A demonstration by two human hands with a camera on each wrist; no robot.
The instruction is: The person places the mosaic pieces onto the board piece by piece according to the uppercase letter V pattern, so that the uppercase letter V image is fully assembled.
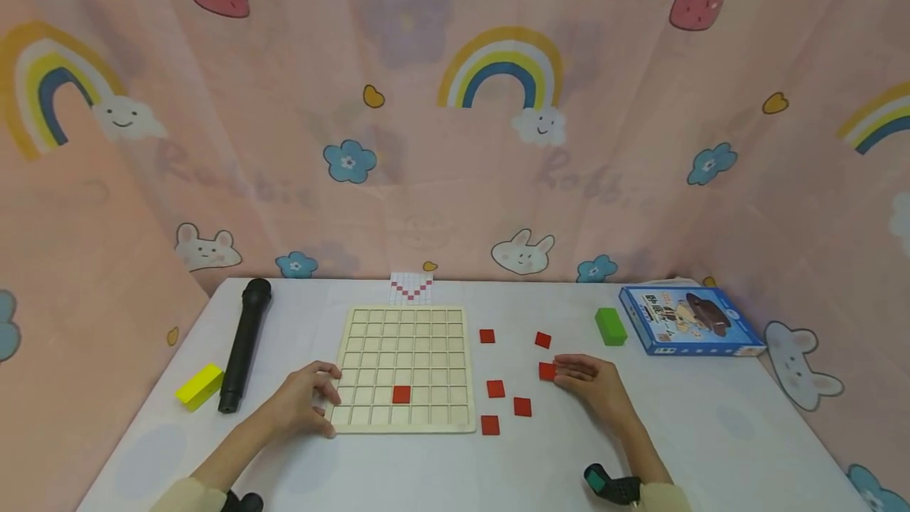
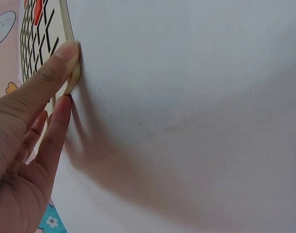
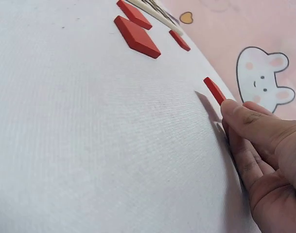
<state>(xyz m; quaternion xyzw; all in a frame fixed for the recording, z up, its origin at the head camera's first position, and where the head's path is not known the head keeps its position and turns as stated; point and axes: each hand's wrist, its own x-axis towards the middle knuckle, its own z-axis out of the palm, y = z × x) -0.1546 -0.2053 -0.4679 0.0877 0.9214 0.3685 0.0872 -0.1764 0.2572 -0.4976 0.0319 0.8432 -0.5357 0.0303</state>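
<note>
A cream grid board (image 1: 470, 370) lies on the white table with one red square tile (image 1: 401, 394) in a lower cell. My left hand (image 1: 302, 401) grips the board at its near left corner; in the left wrist view the thumb (image 2: 50, 73) lies over the corner and a fingertip meets the edge. Right of the board, my right hand (image 1: 593, 385) pinches another red tile (image 3: 215, 90) between thumb and fingers, and the tile's shadow falls on the table beside it. Several loose red tiles (image 1: 522, 407) lie flat between the board and this hand.
A card with a red V pattern on a grid (image 1: 411, 288) sits behind the board. At the left are a black microphone-shaped rod (image 1: 245, 346) and a yellow block (image 1: 200, 387). A green block (image 1: 611, 326) and a blue box (image 1: 693, 322) stand at the back right, before a pink curtain (image 1: 455, 204).
</note>
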